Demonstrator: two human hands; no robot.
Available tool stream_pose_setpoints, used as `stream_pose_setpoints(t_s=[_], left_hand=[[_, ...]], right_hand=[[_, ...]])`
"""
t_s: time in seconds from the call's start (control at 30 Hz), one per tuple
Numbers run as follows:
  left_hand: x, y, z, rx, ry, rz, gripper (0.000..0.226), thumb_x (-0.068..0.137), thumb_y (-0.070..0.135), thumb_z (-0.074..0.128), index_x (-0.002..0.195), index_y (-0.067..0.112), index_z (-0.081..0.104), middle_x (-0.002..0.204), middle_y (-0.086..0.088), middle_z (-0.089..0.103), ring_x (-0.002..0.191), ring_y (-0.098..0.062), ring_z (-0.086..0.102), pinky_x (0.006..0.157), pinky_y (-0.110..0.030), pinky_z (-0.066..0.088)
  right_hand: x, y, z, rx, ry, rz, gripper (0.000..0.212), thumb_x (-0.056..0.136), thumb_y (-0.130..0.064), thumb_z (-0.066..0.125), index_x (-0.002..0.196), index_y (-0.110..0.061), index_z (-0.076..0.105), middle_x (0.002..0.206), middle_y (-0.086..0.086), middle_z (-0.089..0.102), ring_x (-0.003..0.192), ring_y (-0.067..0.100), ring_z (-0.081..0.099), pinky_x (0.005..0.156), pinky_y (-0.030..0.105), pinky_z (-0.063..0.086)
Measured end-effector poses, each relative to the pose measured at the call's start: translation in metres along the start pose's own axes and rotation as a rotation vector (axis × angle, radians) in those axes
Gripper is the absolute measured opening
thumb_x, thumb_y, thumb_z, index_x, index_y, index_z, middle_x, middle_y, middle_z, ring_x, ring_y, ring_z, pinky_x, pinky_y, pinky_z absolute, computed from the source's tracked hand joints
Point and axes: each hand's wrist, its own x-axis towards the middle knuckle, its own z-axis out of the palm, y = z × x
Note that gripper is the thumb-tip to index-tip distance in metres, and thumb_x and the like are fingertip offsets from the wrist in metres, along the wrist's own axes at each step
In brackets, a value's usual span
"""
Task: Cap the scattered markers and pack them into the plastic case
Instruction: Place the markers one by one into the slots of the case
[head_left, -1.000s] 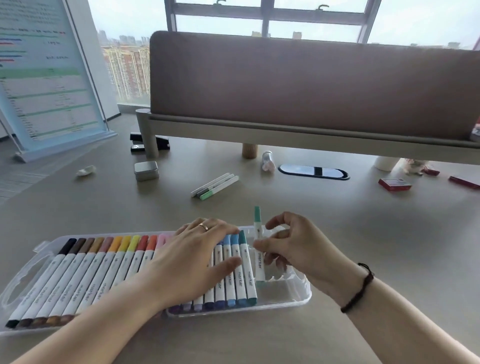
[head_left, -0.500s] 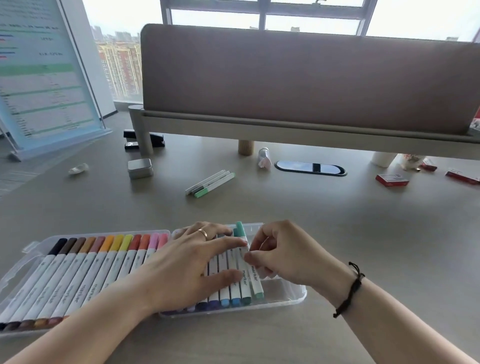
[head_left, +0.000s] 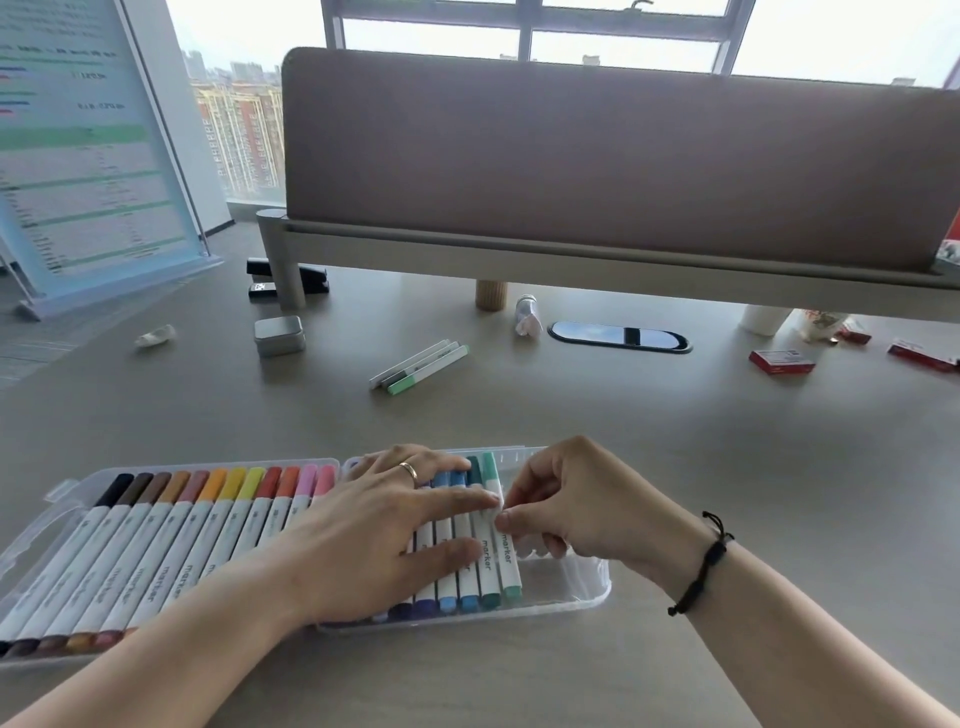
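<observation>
Mint-green capped marker (head_left: 500, 525) lies lengthwise at the filled row's right end in our clear plastic case (head_left: 582, 592), right hand (head_left: 566, 506) pinching its barrel, left hand (head_left: 384, 530) flat across its neighbours; three loose markers (head_left: 420, 359) wait beyond the case, nearer our right hand.

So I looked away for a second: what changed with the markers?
The right hand brought the mint marker down from upright and laid it in the case, still pinching it. The left hand stayed flat on the row; three loose markers stayed put.
</observation>
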Motion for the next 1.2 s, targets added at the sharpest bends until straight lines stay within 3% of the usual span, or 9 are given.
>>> stream_pose_setpoints(t_s=[0.43, 0.67, 0.77, 0.87, 0.97, 1.07, 1.13, 1.2], left_hand=[[0.000, 0.003, -0.002, -0.020, 0.010, 0.020, 0.045, 0.091, 0.073, 0.033, 0.136, 0.067, 0.036, 0.156, 0.028, 0.020, 0.132, 0.011, 0.006, 0.115, -0.031, 0.016], [0.001, -0.002, -0.005, -0.055, -0.008, 0.014, 0.044, 0.090, 0.074, 0.036, 0.134, 0.068, 0.035, 0.154, 0.032, 0.022, 0.135, 0.009, 0.009, 0.118, -0.038, 0.018], [0.001, -0.008, -0.009, -0.077, -0.024, 0.008, 0.040, 0.090, 0.073, 0.040, 0.130, 0.070, 0.038, 0.150, 0.035, 0.023, 0.133, 0.008, 0.014, 0.115, -0.038, 0.023], [0.001, -0.014, -0.012, -0.110, 0.003, -0.013, 0.034, 0.090, 0.068, 0.045, 0.124, 0.068, 0.047, 0.141, 0.038, 0.030, 0.120, 0.013, 0.018, 0.107, -0.032, 0.029], [0.002, -0.019, -0.013, -0.162, 0.037, -0.028, 0.027, 0.092, 0.062, 0.050, 0.119, 0.065, 0.056, 0.133, 0.038, 0.037, 0.118, 0.010, 0.026, 0.096, -0.026, 0.029], [0.003, -0.023, -0.011, -0.198, 0.083, -0.031, 0.024, 0.094, 0.058, 0.051, 0.116, 0.061, 0.062, 0.128, 0.036, 0.043, 0.119, 0.008, 0.030, 0.095, -0.026, 0.026], [0.002, -0.024, -0.009, -0.213, 0.111, -0.028, 0.024, 0.094, 0.058, 0.052, 0.115, 0.060, 0.063, 0.126, 0.034, 0.045, 0.119, 0.007, 0.031, 0.095, -0.025, 0.024], [0.002, -0.026, -0.007, -0.207, 0.130, -0.019, 0.024, 0.094, 0.059, 0.051, 0.115, 0.061, 0.062, 0.126, 0.034, 0.045, 0.119, 0.008, 0.030, 0.095, -0.023, 0.022]], right_hand=[[0.002, 0.003, 0.000, -0.029, -0.005, 0.010, 0.017, 0.078, -0.014, 0.083, 0.080, -0.002, 0.072, 0.069, 0.011, 0.074, 0.045, 0.009, 0.056, 0.045, 0.017, 0.043], [0.007, -0.002, -0.002, -0.059, -0.029, 0.026, 0.015, 0.079, -0.016, 0.082, 0.081, -0.004, 0.073, 0.069, 0.009, 0.075, 0.045, 0.009, 0.056, 0.041, 0.015, 0.039], [0.028, -0.010, -0.004, -0.108, 0.092, -0.034, 0.017, 0.082, -0.018, 0.081, 0.081, -0.004, 0.073, 0.071, 0.009, 0.075, 0.043, 0.008, 0.053, 0.040, 0.015, 0.038], [0.070, -0.019, -0.004, -0.180, 0.234, -0.152, 0.011, 0.084, -0.018, 0.078, 0.085, -0.008, 0.074, 0.074, 0.005, 0.074, 0.053, 0.008, 0.057, 0.055, 0.021, 0.047], [0.115, -0.025, -0.002, -0.407, 0.326, -0.283, 0.015, 0.090, -0.018, 0.070, 0.103, -0.012, 0.075, 0.101, 0.003, 0.073, 0.082, 0.012, 0.061, 0.079, 0.022, 0.045], [0.154, -0.026, 0.001, -0.632, 0.305, -0.358, 0.028, 0.094, -0.013, 0.062, 0.121, -0.014, 0.068, 0.123, 0.009, 0.063, 0.111, 0.023, 0.059, 0.097, 0.028, 0.041], [0.173, -0.026, 0.003, -0.772, 0.268, -0.379, 0.034, 0.094, -0.010, 0.059, 0.125, -0.019, 0.066, 0.126, 0.009, 0.056, 0.115, 0.027, 0.058, 0.101, 0.034, 0.044], [0.184, -0.024, 0.003, -0.899, 0.254, -0.401, 0.038, 0.092, -0.006, 0.055, 0.125, -0.024, 0.064, 0.124, 0.005, 0.055, 0.110, 0.029, 0.061, 0.096, 0.039, 0.049]])
